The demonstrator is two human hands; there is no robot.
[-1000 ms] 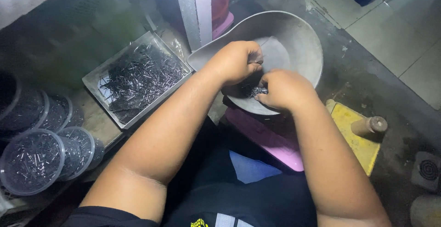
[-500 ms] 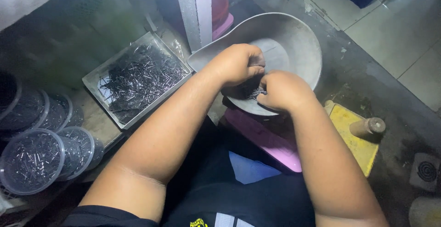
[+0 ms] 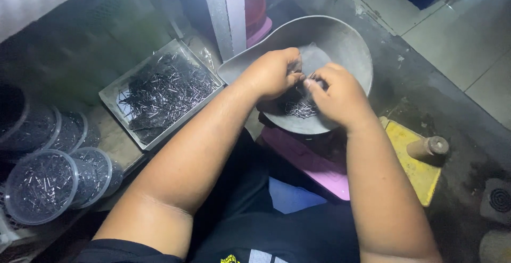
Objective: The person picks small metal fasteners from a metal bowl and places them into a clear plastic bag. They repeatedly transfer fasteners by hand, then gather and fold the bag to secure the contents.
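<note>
Head view, looking down. Both hands meet over a grey metal scoop pan [image 3: 340, 44], which rests on a pink stool [image 3: 306, 156] just in front of the person's lap. A small heap of thin nails [image 3: 301, 107] lies on the pan's near side, under the hands.

Left hand [image 3: 274, 74]: knuckles up, fingers curled, fingertips pressed together on a few nails at the heap's edge. Right hand [image 3: 338, 95]: also curled, thumb and fingers pinching nails; the two grips touch or nearly touch.

Left of the pan, a shallow grey tray [image 3: 114, 95] holds a loose spread of the same nails. Further left, round clear tubs [image 3: 40, 186] with lids stand packed close, each with nails inside. No labels can be made out.

Right of the stool: a yellow block [image 3: 415, 170] with a short wooden peg [image 3: 428, 147] on it. The far half of the pan is bare. Tiled floor [image 3: 458, 34] beyond.
</note>
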